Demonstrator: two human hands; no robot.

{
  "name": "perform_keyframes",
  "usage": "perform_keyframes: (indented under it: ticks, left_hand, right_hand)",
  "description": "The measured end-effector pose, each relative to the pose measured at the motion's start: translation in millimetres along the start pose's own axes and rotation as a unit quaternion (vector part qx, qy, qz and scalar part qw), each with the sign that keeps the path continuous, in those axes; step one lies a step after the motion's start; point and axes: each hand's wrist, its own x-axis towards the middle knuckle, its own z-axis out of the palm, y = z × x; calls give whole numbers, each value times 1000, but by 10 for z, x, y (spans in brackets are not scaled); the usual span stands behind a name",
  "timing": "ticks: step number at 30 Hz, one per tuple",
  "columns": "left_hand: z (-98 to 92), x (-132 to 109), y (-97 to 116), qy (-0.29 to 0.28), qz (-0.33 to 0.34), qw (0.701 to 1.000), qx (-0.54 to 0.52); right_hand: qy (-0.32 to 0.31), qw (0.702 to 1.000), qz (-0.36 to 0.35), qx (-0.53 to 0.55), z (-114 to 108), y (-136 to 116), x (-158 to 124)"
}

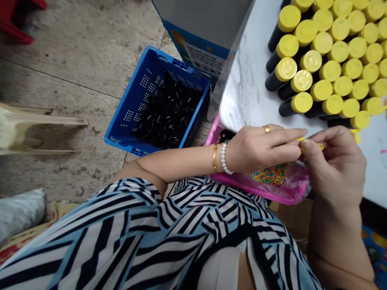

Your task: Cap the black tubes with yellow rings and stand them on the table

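My left hand (260,147), with a ring, a bangle and a pearl bracelet at the wrist, meets my right hand (340,165) at the fingertips over the table's front edge. Between them is a small yellow piece (321,146) with a loop-like end; fingers hide most of it. Both hands are closed in a pinch. Right under them is a pink tray (294,197) lined with clear plastic, holding many small coloured beads (270,175). Just beyond the hands stand rows of black tubes with yellow caps (301,102).
The white marbled table (242,96) carries the tubes. On the floor to the left, a blue crate (121,117) holds many black tube-like parts (169,117). A large box (202,48) stands behind it. A cream stool (18,129) and a red stool (15,24) are further left.
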Motion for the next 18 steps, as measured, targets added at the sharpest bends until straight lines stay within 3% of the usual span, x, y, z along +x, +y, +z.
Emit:
perform_keyframes:
  ticks: [5, 11, 14, 18]
  left_hand:
    - [39, -2, -13, 16, -23, 999, -46]
    - [-129, 154, 74, -28, -151, 980, -129]
    - [-84, 132, 90, -29, -143, 982, -122]
    - [62, 48, 86, -31, -108, 993, -36]
  right_hand:
    - [-21, 999, 16, 18, 29, 94, -32]
    - [-130, 983, 62, 115, -114, 168, 93]
    - [-142, 978, 83, 131, -121, 103, 141]
    - [-123, 978, 73, 154, -40, 101, 131]
